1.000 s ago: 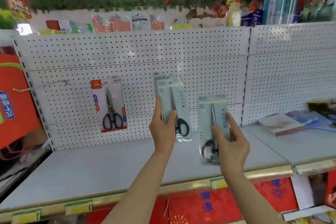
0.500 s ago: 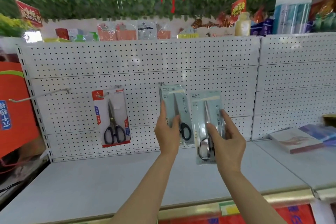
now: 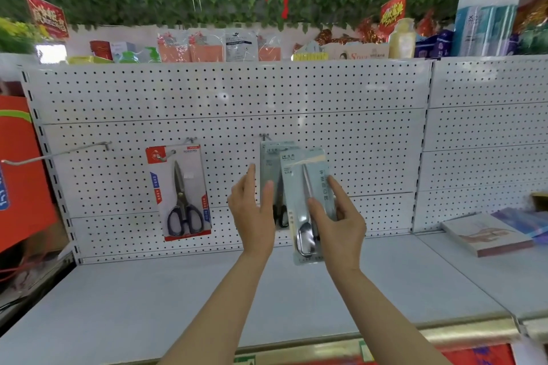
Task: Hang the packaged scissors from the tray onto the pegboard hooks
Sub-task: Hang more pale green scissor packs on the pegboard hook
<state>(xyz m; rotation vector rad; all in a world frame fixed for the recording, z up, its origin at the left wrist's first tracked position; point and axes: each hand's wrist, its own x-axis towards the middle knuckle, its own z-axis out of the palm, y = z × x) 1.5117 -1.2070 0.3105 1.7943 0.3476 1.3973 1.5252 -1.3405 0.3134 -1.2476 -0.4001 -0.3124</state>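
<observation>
Holding a scissors pack (image 3: 308,204) upright, the right hand (image 3: 338,225) is gripping its lower half; the hook (image 3: 264,137) lies up-left. Left hand (image 3: 252,210) is released beside the hung pack (image 3: 271,169).

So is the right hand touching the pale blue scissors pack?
Touching. The head view shows the right hand gripping the pale blue pack, thumb across its front and fingers behind it.
</observation>
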